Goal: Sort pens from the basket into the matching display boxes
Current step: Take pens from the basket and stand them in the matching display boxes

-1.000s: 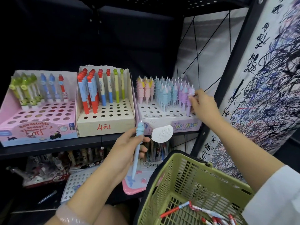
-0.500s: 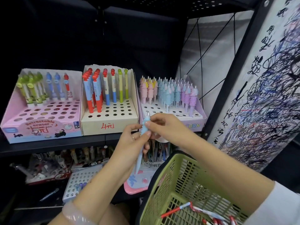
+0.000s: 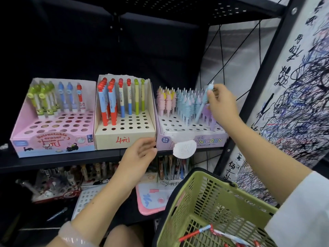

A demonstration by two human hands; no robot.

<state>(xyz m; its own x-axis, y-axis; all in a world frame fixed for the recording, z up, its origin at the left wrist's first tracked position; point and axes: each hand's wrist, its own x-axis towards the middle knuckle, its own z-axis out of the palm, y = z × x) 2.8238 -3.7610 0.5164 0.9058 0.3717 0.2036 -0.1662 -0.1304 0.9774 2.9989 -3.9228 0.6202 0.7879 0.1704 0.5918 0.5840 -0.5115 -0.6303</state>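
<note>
Over the right end of the unicorn box (image 3: 191, 139), the right hand (image 3: 223, 106) pinches a pale blue unicorn pen (image 3: 203, 106) near its top between thumb and fingertips. The pen tilts, its lower tip down among the lilac pens at that end of the box; whether the tip sits in a hole cannot be made out, since the neighbouring pens hide it. The pen's top and the fingertips are blurred.

Left of the unicorn box, just below the front corner of the cream box (image 3: 124, 134) marked in red, the left hand (image 3: 140, 155) hovers with its fingers loosely curled and holds nothing. A pale bracelet (image 3: 71, 237) on its wrist is cut off by the bottom edge.

Further left of the unicorn box stands the pink eraser box (image 3: 53, 141). All three sit on a dark shelf (image 3: 62, 161).

Below the unicorn box, the green basket (image 3: 213, 198) is cut off at the bottom edge; red, white and blue pens (image 3: 210, 232) lie in it, only partly in view. The lower shelf under the boxes is dim and its stock is hard to tell apart. A white tag (image 3: 184, 149) covers part of the unicorn box's printing.
</note>
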